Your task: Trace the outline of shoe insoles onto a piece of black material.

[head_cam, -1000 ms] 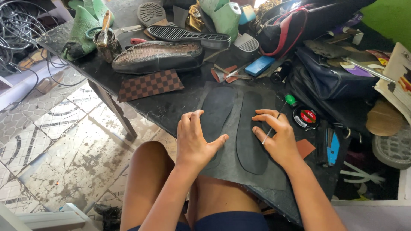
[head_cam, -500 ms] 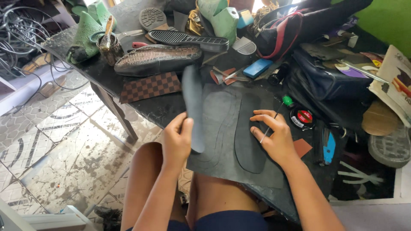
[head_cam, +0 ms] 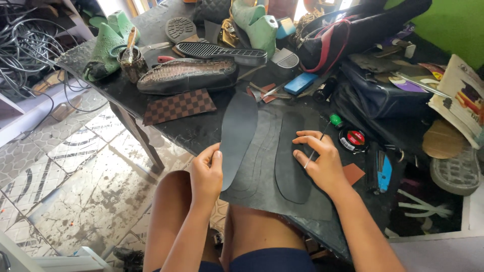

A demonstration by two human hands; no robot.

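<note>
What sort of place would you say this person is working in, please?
Most likely a shoe-repair workshop: green shoe lasts and loose treaded soles crowd the bench, and the left hand holds a cut-out insole.

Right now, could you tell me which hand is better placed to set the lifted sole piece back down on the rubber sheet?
Left hand: it already pinches the lifted sole piece, while the right hand pins the other sole.
</note>
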